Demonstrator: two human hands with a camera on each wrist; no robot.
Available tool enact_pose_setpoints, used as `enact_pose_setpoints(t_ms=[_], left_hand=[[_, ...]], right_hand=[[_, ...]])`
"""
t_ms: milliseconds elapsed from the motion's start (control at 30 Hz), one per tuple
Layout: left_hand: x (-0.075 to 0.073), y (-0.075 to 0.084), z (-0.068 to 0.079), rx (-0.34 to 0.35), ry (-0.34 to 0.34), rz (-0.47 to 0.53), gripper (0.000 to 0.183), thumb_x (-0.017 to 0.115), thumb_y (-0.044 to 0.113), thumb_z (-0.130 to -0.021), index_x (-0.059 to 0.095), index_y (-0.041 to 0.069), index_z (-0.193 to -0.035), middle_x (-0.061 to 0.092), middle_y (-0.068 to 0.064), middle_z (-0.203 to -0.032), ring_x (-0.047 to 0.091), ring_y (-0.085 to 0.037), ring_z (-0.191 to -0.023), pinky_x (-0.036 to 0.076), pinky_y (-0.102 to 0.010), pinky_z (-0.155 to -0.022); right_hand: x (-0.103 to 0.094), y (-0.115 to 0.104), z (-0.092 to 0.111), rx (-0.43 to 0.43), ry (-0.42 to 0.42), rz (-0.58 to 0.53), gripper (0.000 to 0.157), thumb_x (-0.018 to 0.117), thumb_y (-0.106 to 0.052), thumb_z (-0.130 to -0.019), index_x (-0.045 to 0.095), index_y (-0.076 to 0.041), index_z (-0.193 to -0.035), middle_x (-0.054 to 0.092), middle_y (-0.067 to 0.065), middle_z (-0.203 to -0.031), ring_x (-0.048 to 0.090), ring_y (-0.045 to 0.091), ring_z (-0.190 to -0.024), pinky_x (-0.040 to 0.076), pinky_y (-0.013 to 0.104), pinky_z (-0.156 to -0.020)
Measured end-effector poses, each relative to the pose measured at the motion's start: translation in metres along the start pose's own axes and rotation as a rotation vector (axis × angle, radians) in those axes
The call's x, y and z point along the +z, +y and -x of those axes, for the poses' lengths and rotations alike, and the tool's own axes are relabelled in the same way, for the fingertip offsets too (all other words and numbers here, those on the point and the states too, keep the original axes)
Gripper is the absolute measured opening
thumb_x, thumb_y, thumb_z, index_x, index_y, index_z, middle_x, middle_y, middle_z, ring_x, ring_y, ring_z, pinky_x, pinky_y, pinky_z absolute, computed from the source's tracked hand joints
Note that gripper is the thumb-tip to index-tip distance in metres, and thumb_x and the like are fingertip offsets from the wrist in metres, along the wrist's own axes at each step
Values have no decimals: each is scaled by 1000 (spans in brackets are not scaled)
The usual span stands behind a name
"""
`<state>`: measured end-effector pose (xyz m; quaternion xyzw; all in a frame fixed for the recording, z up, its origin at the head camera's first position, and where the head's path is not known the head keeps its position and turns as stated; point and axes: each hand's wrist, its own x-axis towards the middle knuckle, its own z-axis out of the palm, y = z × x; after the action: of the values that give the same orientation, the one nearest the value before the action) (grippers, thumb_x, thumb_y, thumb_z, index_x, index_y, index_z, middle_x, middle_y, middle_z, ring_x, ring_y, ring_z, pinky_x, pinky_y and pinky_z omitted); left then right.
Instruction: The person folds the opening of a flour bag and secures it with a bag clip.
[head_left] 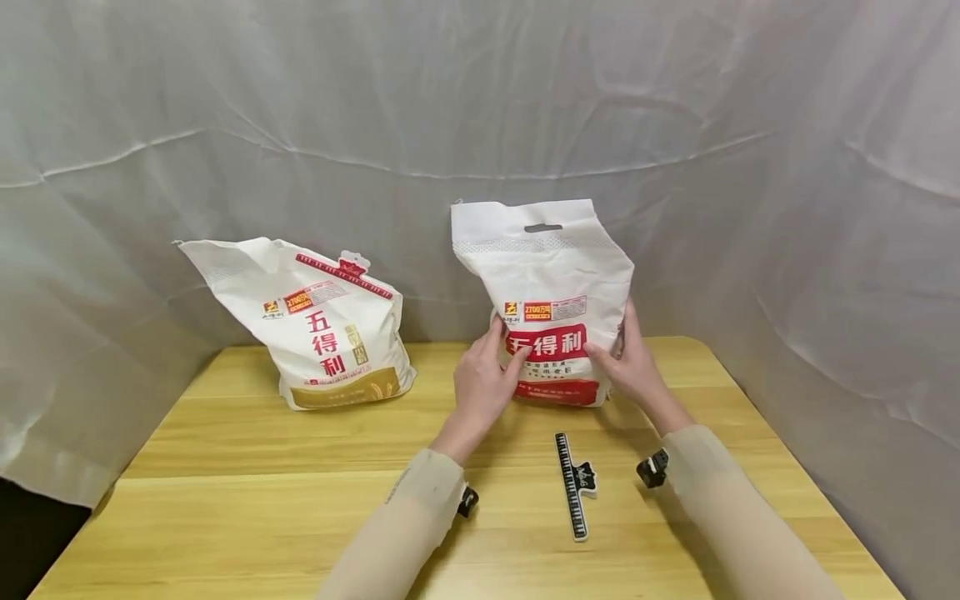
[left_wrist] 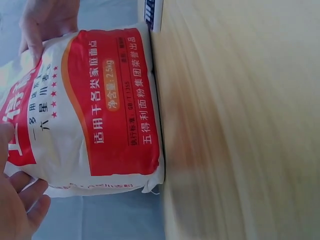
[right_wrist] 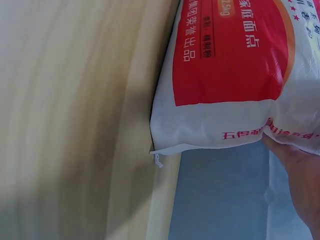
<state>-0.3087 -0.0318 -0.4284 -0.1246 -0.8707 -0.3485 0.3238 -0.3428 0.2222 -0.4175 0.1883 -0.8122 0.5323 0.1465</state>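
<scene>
A white flour bag with red print stands upright near the back of the wooden table, its handle slot at the top. My left hand grips its left side, thumb on the front and fingers along the side. On the opposite side my right hand holds it the same way. The left wrist view shows the bag's lower front down at the tabletop. Nearer to me lies a black-and-white sealing clip with a piano-key pattern, between my forearms.
A second flour bag, white and gold, leans at the back left. Its upper right corner is folded, with a red sealing clip across it. Grey cloth hangs behind the table and along its sides.
</scene>
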Motion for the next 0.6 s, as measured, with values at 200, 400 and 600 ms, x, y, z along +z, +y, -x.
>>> enact_pose_setpoints(t_ms=[200, 400, 600], left_hand=[[-7, -10, 1, -15, 117, -38, 69, 76, 42, -95, 56, 2, -147, 73, -17, -126, 74, -34, -100, 60, -49, -82], [-15, -19, 3, -34, 175, -40, 67, 80, 41, -92, 60, 3, -144, 76, -18, -112, 73, -35, -87, 60, -50, -73], [-24, -28, 1, -62, 199, -38, 67, 82, 40, -90, 62, 3, -142, 76, -18, -116, 73, -34, -84, 60, -50, -72]], right_hand=[[13, -1, -16, 10, -60, -35, 110, 75, -13, -95, -3, -40, -166, 26, 20, -168, 34, 45, -149, 35, 67, -114], [26, -3, -27, 37, -107, -85, 110, 75, -12, -95, -4, -38, -167, 20, 18, -170, 29, 44, -152, 33, 67, -115], [41, -4, -36, 40, -124, -114, 109, 74, -10, -95, -2, -40, -167, 21, 16, -170, 31, 42, -151, 38, 66, -113]])
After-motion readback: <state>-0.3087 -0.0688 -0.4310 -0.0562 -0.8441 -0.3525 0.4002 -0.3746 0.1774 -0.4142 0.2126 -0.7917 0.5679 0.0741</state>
